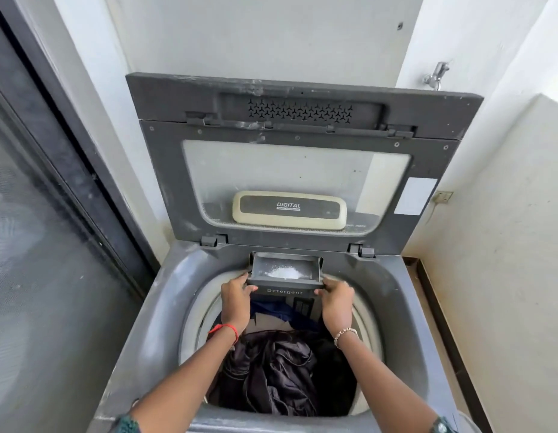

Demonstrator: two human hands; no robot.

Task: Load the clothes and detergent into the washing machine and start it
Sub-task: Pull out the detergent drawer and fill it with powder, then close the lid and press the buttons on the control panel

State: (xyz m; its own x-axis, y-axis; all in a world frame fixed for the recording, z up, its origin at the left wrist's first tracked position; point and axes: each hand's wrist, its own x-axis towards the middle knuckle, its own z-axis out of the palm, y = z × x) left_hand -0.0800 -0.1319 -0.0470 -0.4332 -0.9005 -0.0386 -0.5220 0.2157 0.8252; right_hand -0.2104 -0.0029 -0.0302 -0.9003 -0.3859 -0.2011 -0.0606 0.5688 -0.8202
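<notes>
I am gripping the pulled-out grey plastic detergent drawer at the drum's back rim, my left hand and right hand clamping its 2 front corners. White powder is lying inside; dark clothes are filling the drum below.

"Detergent" in pale spaced letters on the dark front face of the detergent drawer, "DIGITAL" in white on the dark panel of the cream handle above that drawer on the raised lid, smaller line beneath it unreadable
</notes>
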